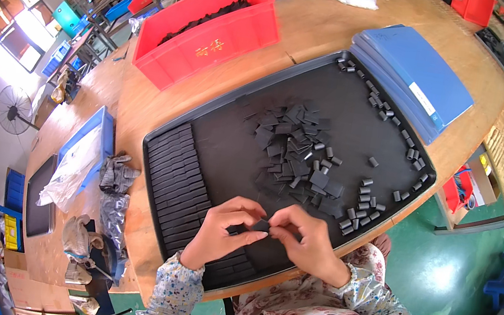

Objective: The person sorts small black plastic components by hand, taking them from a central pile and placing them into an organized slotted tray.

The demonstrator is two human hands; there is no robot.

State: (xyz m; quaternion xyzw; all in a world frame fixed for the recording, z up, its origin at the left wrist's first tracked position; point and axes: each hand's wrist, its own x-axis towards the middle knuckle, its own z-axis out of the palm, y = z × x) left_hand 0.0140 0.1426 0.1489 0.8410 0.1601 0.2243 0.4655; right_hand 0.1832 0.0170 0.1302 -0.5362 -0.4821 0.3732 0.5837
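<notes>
Between the thumbs and fingers of both hands is a small flat black piece [261, 226], held above the near side of a large black tray [222, 159]. My left hand [224, 231] pinches it from one side. Meeting it from the right, my right hand [310, 246] has its fingertips closed at the piece's edge; whether they hold a second part is hidden. A loose pile of flat black pieces [297, 140] lies in the middle of the tray. Short black cylinders [364, 198] are scattered along its right side. Neat rows of black blocks [173, 175] fill the left side.
Beyond the tray stands a red bin [200, 47] with dark parts inside. Blue folders [420, 75] are stacked at the far right. On the left are a blue tray [101, 133] with plastic bags and some grey gloves [118, 172]. A person sits across the table, another further right.
</notes>
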